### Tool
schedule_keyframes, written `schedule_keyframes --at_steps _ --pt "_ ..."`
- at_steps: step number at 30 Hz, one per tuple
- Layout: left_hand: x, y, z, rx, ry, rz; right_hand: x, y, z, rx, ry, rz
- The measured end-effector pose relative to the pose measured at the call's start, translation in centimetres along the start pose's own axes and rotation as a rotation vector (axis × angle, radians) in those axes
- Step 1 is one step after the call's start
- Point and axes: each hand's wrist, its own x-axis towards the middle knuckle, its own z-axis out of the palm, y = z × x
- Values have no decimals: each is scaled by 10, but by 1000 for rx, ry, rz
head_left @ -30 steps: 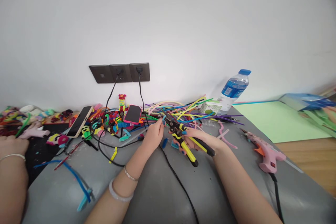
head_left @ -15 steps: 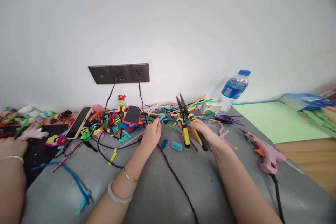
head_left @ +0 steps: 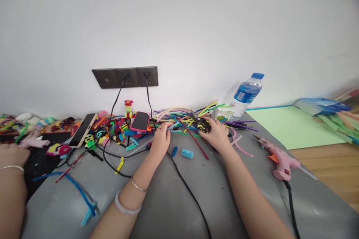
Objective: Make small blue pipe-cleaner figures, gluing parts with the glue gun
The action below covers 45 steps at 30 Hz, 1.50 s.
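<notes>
- The left hand (head_left: 161,139) pinches a light blue stem (head_left: 174,125) with its fingertips.
- A light blue bundle (head_left: 187,153) lies on the table (head_left: 165,205), between both hands.
- The right hand (head_left: 216,135) has fingers curled around the pliers (head_left: 203,125).

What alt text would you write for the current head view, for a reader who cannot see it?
The right hand holds pliers at a heap of pipe cleaners on a grey table; the left hand pinches a blue strip. Two phones and small toys are to the left, a bottle and glue gun to the right.
</notes>
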Motion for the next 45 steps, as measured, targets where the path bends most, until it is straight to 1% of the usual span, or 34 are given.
schedule_keyframes --at_steps 2,4,6,8,9,10,11,13,14,16,19,23,25,29,31,33,35,37,40,42,45 --pt "0 0 -1 17 25 -2 -2 -2 3 -52 2 -3" --pt "0 0 -2 47 80 6 -3 -6 2 -17 41 -24" --pt "0 2 -3 53 136 27 -2 -12 -4 93 117 -86" --pt "-1 6 -5 36 153 50 -2 -18 -11 277 156 -206" --pt "-2 8 -5 26 139 58 -3 -22 -14 390 134 -276" --pt "-3 10 -6 19 113 66 -5 -26 -17 502 79 -338" --pt "-4 12 -6 18 63 72 -7 -30 -18 600 -1 -384" --pt "-6 15 -4 34 -58 92 -13 -38 -17 744 -181 -431" --pt "-7 16 -2 48 -115 105 -15 -41 -14 797 -245 -438" --pt "-9 17 1 80 -174 127 -19 -46 -8 887 -295 -434" --pt "-11 16 6 143 -173 143 -20 -48 -1 980 -253 -399" --pt "-11 13 8 186 -165 174 -16 -47 -2 1042 -197 -358" --pt "-10 12 7 162 -145 185 -14 -46 -5 1065 -176 -307" --pt "-8 9 4 128 -49 211 -11 -43 -10 1139 -133 -205" --pt "-7 7 3 121 -28 233 -11 -43 -10 1192 -165 -179" --pt "-7 6 4 94 -38 254 -11 -44 -9 1244 -234 -180" --pt "-7 5 5 61 -77 268 -11 -45 -6 1272 -288 -198" --pt "-7 5 4 38 -151 274 -11 -45 -2 1288 -279 -189" --pt "-4 5 -1 61 -339 278 -9 -41 1 1322 -178 -125" --pt "-2 4 -6 132 -467 291 -6 -36 1 1353 -119 -90" --pt "-1 3 -9 234 -607 301 -1 -32 0 1424 -62 -45"
